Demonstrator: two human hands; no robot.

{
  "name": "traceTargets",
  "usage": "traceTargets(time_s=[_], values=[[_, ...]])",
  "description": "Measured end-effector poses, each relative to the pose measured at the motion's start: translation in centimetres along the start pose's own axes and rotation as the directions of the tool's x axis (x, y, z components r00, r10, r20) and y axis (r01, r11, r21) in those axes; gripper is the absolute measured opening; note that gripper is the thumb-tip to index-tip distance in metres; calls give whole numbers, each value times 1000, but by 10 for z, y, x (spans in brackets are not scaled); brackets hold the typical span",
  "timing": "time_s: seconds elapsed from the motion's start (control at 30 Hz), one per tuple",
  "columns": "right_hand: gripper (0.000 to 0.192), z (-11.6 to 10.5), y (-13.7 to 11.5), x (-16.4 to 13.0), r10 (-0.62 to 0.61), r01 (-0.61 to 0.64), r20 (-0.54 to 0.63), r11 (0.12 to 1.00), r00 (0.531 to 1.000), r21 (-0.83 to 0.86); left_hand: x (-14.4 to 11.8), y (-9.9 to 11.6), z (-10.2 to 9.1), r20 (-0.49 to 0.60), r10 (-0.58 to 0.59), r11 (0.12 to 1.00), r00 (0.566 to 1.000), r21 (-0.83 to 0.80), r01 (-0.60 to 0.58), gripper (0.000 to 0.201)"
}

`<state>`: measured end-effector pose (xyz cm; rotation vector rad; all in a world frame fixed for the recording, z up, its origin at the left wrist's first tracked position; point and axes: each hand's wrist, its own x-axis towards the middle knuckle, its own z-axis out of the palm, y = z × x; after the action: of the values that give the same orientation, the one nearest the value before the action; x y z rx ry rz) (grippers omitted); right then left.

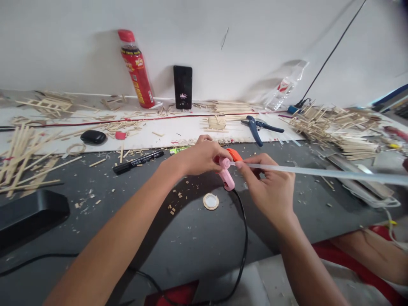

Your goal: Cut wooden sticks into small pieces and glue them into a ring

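Dark worktop [191,238] open near edge, left hand [200,155] grip wrapping pink glue gun [227,176], right hand [270,187] pinching glue stick [318,172].

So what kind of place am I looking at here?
Probably a hobby or craft workbench for building small wooden models. Heaps of thin wooden sticks cover the dark table, blue cutters lie near the wall, and the left hand grips a pink glue gun while the right hand holds a glue stick.
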<state>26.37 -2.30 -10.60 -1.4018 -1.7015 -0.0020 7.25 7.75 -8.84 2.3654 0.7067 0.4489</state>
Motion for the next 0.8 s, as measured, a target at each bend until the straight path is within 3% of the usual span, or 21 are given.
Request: traceTargets(time_s=[0.2,0.37,0.43,0.53,0.63,0.7,0.8], values=[[35,4,-1,-5,41,-39,-38,998,998,41,-1,9,1,69,104,995,992,-1,-104,16],[25,5,7,-11,198,-182,-34,946,980,270,-3,12,-1,33,131,991,991,19,-131,18],[24,6,13,-13,238,-234,37,895,970,379,-4,15,-2,18,133,991,991,33,-133,16],[38,7,23,-15,236,-346,279,815,931,466,-5,25,-4,-16,144,988,989,56,-143,17],[25,8,29,-13,205,-433,463,774,862,462,-2,42,-2,-38,177,975,983,140,-170,26],[11,9,32,-13,210,-473,517,756,830,452,-1,55,4,-45,202,959,978,211,-188,31],[18,12,33,-13,235,-518,536,714,811,471,-12,73,24,-182,229,943,956,287,-172,35]])
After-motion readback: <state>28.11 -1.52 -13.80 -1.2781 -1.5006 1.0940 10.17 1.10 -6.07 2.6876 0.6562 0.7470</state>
